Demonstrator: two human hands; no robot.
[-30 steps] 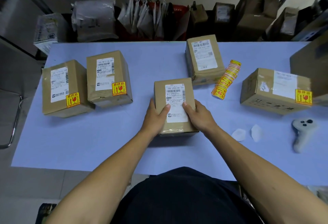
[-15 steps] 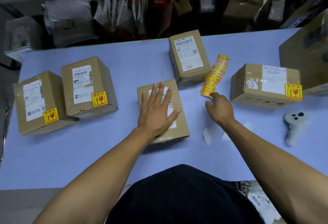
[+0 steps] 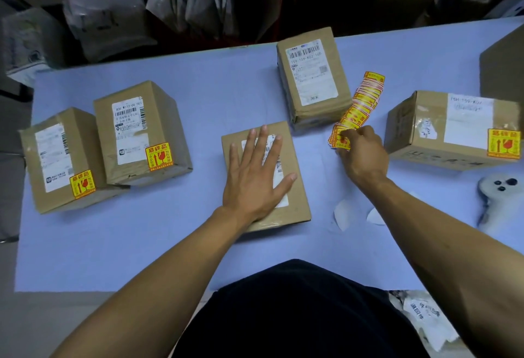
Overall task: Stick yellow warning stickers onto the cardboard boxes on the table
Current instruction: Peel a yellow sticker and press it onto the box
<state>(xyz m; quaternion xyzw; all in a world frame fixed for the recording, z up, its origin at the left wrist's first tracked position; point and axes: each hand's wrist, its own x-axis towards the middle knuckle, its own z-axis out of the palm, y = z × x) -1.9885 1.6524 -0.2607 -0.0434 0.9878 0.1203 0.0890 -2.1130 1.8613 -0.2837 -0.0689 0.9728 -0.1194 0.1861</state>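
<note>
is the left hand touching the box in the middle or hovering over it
Touching. The head view shows the left hand lying flat, fingers spread, on top of the middle cardboard box, with no gap or shadow visible between palm and cardboard.

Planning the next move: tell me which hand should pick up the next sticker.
Right. The right hand already has its fingertips on the near end of the fanned strip of yellow warning stickers. The left hand lies flat on the unstickered centre box, steadying it.
</note>
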